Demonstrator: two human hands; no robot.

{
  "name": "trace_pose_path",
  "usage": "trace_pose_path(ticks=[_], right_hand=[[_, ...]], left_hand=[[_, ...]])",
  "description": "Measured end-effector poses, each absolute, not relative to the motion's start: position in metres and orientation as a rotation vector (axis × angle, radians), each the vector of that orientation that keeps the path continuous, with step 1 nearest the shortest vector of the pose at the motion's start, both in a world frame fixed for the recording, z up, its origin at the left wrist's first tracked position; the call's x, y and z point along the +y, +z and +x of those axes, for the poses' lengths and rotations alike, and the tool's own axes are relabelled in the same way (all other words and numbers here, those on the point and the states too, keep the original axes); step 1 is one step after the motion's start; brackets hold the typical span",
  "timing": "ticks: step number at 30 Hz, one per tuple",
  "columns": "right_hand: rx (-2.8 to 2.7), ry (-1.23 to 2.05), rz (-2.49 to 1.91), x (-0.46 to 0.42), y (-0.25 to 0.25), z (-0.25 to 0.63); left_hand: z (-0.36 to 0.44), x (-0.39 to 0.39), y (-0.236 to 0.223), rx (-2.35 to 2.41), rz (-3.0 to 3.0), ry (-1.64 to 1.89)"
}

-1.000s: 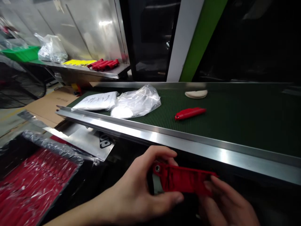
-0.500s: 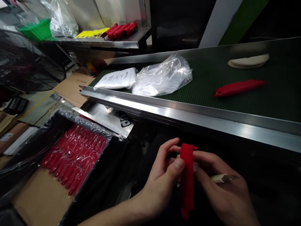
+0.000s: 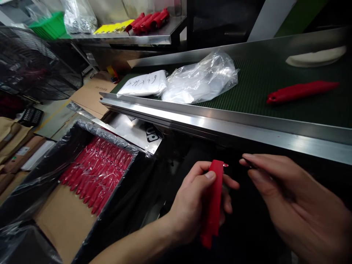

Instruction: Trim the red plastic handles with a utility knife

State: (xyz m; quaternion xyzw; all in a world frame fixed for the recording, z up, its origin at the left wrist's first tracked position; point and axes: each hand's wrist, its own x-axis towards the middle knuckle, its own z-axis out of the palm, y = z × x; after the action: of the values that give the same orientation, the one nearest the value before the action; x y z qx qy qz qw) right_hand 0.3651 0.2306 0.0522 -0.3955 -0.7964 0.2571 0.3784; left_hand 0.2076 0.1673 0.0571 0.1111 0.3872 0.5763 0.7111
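My left hand (image 3: 189, 205) is closed on a red plastic handle piece (image 3: 212, 200), which stands nearly upright below the conveyor's steel rail (image 3: 220, 123). My right hand (image 3: 291, 205) is just to the right of the piece and apart from it. Its fingers are pressed together and point left, and a small dark tip shows at the fingertips. I cannot make out what they hold. To the lower left a box lined with black plastic (image 3: 33, 198) holds several rows of red handles (image 3: 96, 172) on cardboard.
The green belt (image 3: 261, 73) carries another red handle (image 3: 301, 91), crumpled clear bags (image 3: 200, 79), a white written-on bag (image 3: 143, 84) and a beige piece (image 3: 316, 57). Behind are a steel shelf with red handles (image 3: 150, 20), a green bin (image 3: 48, 25) and a black fan (image 3: 33, 66).
The view tipped down and left. My left hand turned the red piece from lying flat to upright. My right hand let go of it and drew off to the right.
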Motion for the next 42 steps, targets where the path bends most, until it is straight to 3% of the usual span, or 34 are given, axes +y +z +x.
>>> trace_pose_path(ticks=[11, 42], right_hand=[[-2.382, 0.367, -0.688, 0.239, 0.061, 0.375], [-2.401, 0.323, -0.759, 0.231, 0.056, 0.377]], left_hand=[[0.208, 0.162, 0.061, 0.865, 0.261, 1.287], [0.204, 0.163, 0.055, 0.863, 0.28, 1.284]])
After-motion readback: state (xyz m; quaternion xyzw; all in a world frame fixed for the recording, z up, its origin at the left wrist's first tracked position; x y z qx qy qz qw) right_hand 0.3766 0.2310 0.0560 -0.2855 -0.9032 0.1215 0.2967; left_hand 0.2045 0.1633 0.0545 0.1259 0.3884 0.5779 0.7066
